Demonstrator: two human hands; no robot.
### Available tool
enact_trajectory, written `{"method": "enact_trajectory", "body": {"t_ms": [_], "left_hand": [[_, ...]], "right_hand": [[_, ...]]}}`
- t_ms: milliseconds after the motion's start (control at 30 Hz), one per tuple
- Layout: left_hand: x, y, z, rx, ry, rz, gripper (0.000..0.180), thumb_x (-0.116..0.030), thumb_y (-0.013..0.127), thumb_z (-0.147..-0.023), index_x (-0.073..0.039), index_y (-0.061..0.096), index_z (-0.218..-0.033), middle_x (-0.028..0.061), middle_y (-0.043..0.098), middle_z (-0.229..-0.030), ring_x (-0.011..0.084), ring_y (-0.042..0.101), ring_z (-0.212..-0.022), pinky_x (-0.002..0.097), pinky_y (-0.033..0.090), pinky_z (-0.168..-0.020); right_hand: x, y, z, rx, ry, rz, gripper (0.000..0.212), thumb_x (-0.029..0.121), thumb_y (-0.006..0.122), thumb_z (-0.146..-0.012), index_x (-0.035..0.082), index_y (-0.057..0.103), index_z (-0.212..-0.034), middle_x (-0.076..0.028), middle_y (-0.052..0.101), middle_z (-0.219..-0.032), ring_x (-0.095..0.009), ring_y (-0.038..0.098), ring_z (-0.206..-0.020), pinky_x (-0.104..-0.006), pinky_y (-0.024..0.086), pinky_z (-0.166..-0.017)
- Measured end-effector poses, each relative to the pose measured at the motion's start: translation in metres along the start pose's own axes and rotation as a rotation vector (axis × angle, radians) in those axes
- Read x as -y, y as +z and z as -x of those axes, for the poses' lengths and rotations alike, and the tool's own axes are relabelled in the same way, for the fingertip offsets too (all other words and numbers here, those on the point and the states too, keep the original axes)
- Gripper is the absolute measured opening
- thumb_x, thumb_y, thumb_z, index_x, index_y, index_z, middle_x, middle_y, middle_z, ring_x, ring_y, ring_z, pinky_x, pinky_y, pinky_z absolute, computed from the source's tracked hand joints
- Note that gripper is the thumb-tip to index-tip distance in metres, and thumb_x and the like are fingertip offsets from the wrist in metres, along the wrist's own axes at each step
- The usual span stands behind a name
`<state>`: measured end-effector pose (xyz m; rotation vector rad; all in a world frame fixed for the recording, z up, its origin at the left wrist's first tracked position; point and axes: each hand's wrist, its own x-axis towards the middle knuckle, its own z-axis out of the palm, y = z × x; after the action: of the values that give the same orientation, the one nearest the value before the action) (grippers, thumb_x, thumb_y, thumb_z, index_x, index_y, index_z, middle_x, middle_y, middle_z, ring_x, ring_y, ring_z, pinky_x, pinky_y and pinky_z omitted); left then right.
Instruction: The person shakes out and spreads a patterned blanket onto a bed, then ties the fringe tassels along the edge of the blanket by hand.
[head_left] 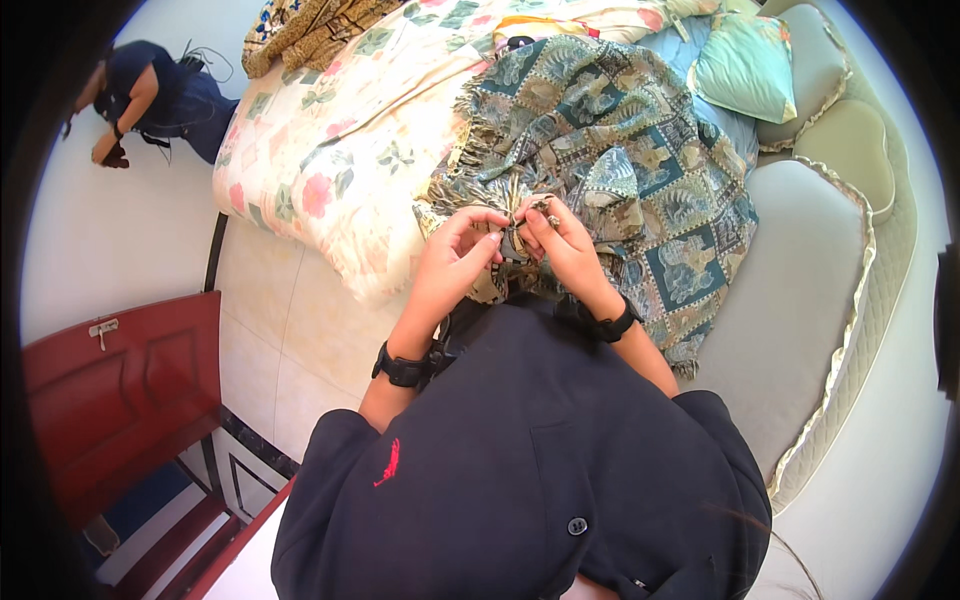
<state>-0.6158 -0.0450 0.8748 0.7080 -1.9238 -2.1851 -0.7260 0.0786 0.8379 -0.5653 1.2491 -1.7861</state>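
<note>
A patterned throw blanket [640,160] in dark green, beige and grey, with a fringed edge, spreads in front of me and hangs toward my lap. Its near edge is bunched into folds between my hands. My left hand [455,260] is closed, thumb and fingers pinching at the gathered fringe. Close beside it, my right hand [568,250] pinches the same bunch, a bit of cloth poking out above its fingers. The fingertips nearly meet, and the exact strands between them are too small to make out. Each wrist wears a black band.
The blanket overlaps a floral quilt [350,170] on a bed. A pale green pillow [745,65] lies at the far right, by a grey cushioned sofa [790,290]. Brown patterned cloth [310,35] rests at the back. Left stand a red wooden door [130,390] and another person [150,95].
</note>
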Motion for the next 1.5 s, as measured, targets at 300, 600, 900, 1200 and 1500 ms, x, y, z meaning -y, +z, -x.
{"method": "enact_trajectory", "body": {"t_ms": [300, 600, 900, 1200, 1500], "left_hand": [[-0.003, 0.016, 0.001, -0.139, 0.118, -0.438, 0.016, -0.008, 0.056, -0.082, -0.002, 0.056, -0.097, 0.0038, 0.059, -0.071, 0.0056, 0.048, -0.056, 0.0220, 0.040, -0.053], [0.007, 0.006, -0.008, 0.002, 0.101, -0.205, 0.036, -0.009, 0.057, -0.083, -0.002, 0.051, -0.118, 0.0058, 0.062, -0.096, 0.0051, 0.051, -0.068, 0.0204, 0.043, -0.063], [0.007, -0.002, -0.015, 0.082, -0.187, 0.381, 0.044, -0.013, 0.063, -0.081, -0.001, 0.047, -0.120, 0.0027, 0.061, -0.092, 0.0029, 0.051, -0.071, 0.0149, 0.031, -0.053], [0.009, -0.011, -0.014, 0.042, -0.287, 0.452, 0.029, -0.011, 0.063, -0.081, 0.001, 0.054, -0.106, 0.0017, 0.060, -0.081, 0.0051, 0.053, -0.068, 0.0165, 0.038, -0.055], [-0.006, -0.010, -0.008, -0.001, -0.157, 0.496, 0.036, -0.003, 0.050, -0.083, -0.001, 0.040, -0.117, 0.0037, 0.052, -0.079, 0.0095, 0.046, -0.058, 0.0195, 0.036, -0.051]], "right_hand": [[-0.008, -0.001, 0.000, 0.027, -0.062, 0.012, 0.018, 0.022, 0.046, -0.093, 0.005, 0.051, -0.095, 0.005, 0.044, -0.068, -0.002, 0.037, -0.060, -0.0178, 0.031, -0.052], [0.001, 0.000, 0.000, 0.013, -0.103, 0.034, 0.012, 0.015, 0.045, -0.093, 0.005, 0.049, -0.097, 0.002, 0.047, -0.072, -0.004, 0.041, -0.064, -0.0184, 0.035, -0.057], [0.004, -0.002, 0.003, 0.091, -0.088, 0.052, 0.009, 0.008, 0.044, -0.092, 0.003, 0.047, -0.099, -0.004, 0.055, -0.080, -0.008, 0.052, -0.071, -0.0217, 0.044, -0.064], [0.007, 0.003, 0.003, 0.086, -0.047, 0.074, 0.009, 0.007, 0.047, -0.091, 0.002, 0.050, -0.097, -0.004, 0.057, -0.080, -0.008, 0.053, -0.069, -0.0208, 0.045, -0.063], [0.003, 0.003, 0.002, -0.005, -0.033, 0.049, 0.012, 0.011, 0.051, -0.090, 0.002, 0.052, -0.098, -0.002, 0.056, -0.074, -0.007, 0.051, -0.066, -0.0207, 0.043, -0.060]]}}
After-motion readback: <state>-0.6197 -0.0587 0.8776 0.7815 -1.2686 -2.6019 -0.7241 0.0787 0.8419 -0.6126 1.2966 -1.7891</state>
